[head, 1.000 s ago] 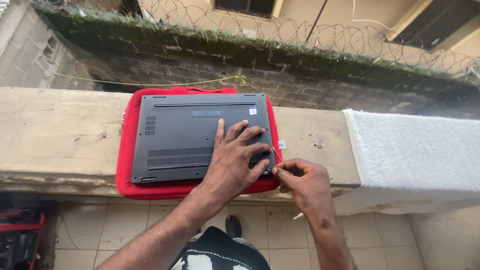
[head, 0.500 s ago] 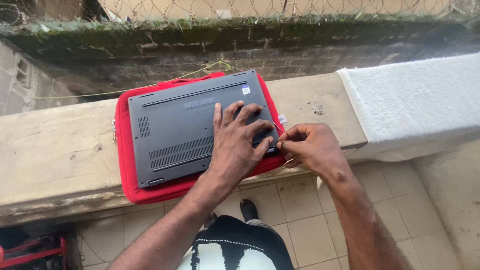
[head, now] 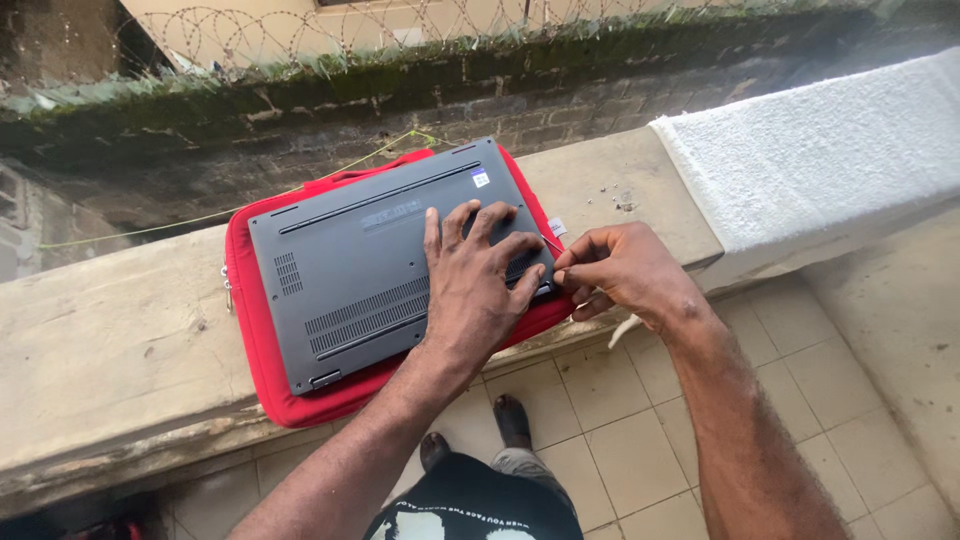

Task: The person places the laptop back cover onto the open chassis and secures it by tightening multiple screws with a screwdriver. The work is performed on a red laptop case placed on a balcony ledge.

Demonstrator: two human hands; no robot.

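Left hand (head: 480, 285) fingers (head: 500, 250) spread wide, flat on the laptop (head: 370, 270), pressing near its right end. Right hand (head: 620, 270) fingers pinched narrow on a thin tool (head: 551, 242), tip at the laptop's right edge. Laptop lies underside up, dark grey, long axis running left-right and tilted, right end farther away, vents toward the person. It sits on a red sleeve (head: 255, 360) on the concrete bench (head: 110, 330). Small screws (head: 615, 198) lie just beyond the right hand. White towel (head: 810, 150) drapes the bench to the right. Mossy brick wall (head: 300, 100) behind.
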